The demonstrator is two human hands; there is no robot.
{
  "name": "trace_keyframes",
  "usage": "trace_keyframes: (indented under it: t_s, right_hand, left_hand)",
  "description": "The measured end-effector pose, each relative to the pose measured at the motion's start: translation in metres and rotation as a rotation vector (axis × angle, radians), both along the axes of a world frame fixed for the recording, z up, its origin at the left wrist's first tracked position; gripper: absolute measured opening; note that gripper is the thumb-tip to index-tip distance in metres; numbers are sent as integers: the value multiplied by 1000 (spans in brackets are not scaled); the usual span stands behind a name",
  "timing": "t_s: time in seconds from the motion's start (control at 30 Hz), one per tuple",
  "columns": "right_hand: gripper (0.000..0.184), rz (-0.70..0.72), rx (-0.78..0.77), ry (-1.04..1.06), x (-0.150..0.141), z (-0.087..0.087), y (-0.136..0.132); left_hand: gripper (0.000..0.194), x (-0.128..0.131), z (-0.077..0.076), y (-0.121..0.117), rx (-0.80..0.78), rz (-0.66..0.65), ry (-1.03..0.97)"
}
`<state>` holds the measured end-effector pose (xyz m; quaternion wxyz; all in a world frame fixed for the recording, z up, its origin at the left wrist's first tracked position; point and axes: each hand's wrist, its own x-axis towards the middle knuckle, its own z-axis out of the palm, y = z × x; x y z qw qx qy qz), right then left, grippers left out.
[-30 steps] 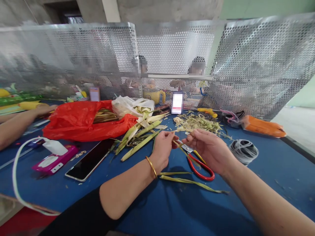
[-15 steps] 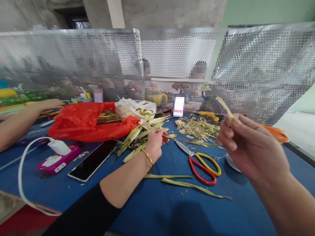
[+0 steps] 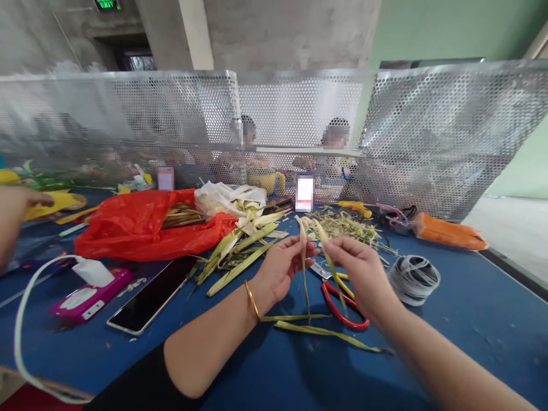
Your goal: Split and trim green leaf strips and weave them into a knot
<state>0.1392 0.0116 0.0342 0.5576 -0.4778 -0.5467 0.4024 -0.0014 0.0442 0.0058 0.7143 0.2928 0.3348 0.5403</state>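
The right hand, well right of the scissors half a second ago, now partly covers their yellow handle, pinching a pale strip. Left of the blades, the left hand pinches a second strip, now upright. Loose strips lie nearer than the scissors.

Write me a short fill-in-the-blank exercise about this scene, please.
1. The left hand and right hand hold leaf strips above the ____ table.
2. A gold-coloured bracelet circles the person's ____ wrist.
3. The scissors have one yellow handle and one ____ handle.
Missing words: blue; left; red.
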Motion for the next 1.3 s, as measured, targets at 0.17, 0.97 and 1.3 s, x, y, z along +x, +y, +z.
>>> trace_keyframes:
  t_s: [0.17, 0.97, 1.3]
  right_hand:
    - [31, 27, 13, -177, -5, -23, 7]
    - [37, 67, -43, 139, 17, -2, 18]
    - [30, 228, -183, 196, 32, 7, 23]
  left_hand:
    - [22, 3, 1, -7, 83, -55, 17]
    - [22, 4, 9, -22, 220, -236, 334]
    - [20, 1, 4, -20, 253, -372, 268]
